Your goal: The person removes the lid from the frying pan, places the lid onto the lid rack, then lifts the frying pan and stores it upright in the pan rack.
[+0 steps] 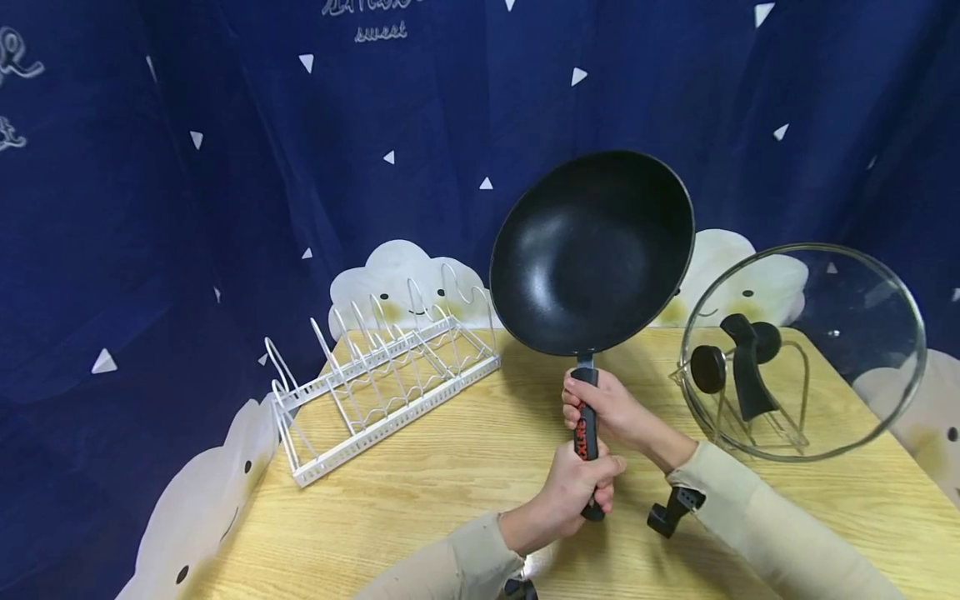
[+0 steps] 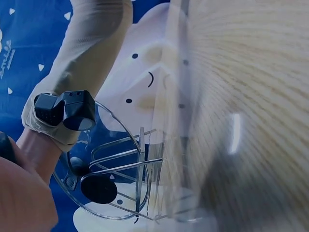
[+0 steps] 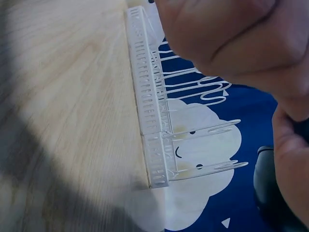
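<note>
A black frying pan [image 1: 596,250], deep like a wok, is raised above the table with its dark inside facing the head camera. Its black handle [image 1: 585,437] with red lettering points down toward the person. My left hand [image 1: 572,492] grips the lower end of the handle, thumb across it. Just above, my right hand [image 1: 611,404] holds the handle near the pan, fingers curled round it. In the left wrist view part of the left hand [image 2: 24,198] fills the lower left corner. In the right wrist view the right hand [image 3: 231,43] hides most of the handle.
A white wire rack [image 1: 390,392] with upright dividers stands left on the wooden table [image 1: 420,508]. On the right, a glass lid [image 1: 847,367] with a black knob leans in a wire stand [image 1: 802,417]. Behind hangs a blue curtain [image 1: 420,108] with white clouds.
</note>
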Motion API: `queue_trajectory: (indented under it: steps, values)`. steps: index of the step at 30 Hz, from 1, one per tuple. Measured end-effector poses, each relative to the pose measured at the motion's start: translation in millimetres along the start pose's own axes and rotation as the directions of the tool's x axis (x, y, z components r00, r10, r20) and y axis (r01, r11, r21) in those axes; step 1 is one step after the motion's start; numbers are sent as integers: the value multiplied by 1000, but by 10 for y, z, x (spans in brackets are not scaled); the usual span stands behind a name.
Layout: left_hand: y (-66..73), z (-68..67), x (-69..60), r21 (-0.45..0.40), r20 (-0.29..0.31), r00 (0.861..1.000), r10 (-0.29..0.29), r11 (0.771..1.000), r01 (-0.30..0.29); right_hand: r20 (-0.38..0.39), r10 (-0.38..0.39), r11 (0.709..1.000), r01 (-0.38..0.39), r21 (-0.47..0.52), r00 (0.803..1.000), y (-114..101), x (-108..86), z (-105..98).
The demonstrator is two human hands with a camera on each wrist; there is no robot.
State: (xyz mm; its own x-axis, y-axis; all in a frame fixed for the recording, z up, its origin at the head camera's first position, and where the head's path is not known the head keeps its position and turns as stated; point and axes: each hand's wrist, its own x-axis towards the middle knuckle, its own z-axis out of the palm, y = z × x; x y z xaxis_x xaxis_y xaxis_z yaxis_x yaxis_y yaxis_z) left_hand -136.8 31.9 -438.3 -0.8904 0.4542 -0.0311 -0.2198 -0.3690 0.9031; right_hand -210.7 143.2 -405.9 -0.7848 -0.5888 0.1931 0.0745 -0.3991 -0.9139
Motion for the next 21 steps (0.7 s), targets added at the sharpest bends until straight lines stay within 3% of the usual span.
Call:
queue_trajectory:
  steps: [4, 9, 17, 21]
  values:
    - [6, 11, 10, 46, -74, 997, -25, 999, 29, 0, 3, 994, -3, -112, 1000, -16, 7, -12]
    - [-26, -4, 19, 133, -150, 989, 16, 991, 4, -23, -1, 963, -5, -268, 1000, -20, 38, -29]
    - [-50, -23, 28, 147, -202, 979, 32, 989, -2, -63, 7, 886, -36, -461, 998, -54, 90, 10]
    - [-62, 6, 42, 167, -223, 973, 65, 986, -27, -85, 18, 861, -59, -506, 996, -72, 103, 30]
